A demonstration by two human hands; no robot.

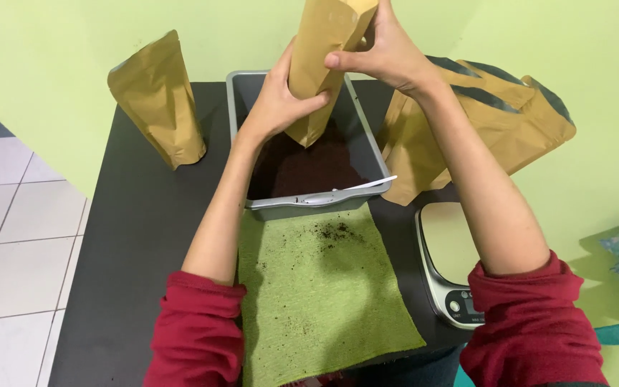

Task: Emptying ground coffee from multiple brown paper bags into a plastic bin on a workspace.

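Matt paper pouch; rough green cloth.

A green cloth, a kitchen scale and a standing brown pouch.

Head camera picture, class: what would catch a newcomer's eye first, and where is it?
Top centre, the left hand and right hand hold a brown paper pouch upright over a grey tray of dark brown powder. Below the tray lies a green cloth speckled with dark crumbs. Another brown pouch stands at the table's left, and a scale sits at the right.
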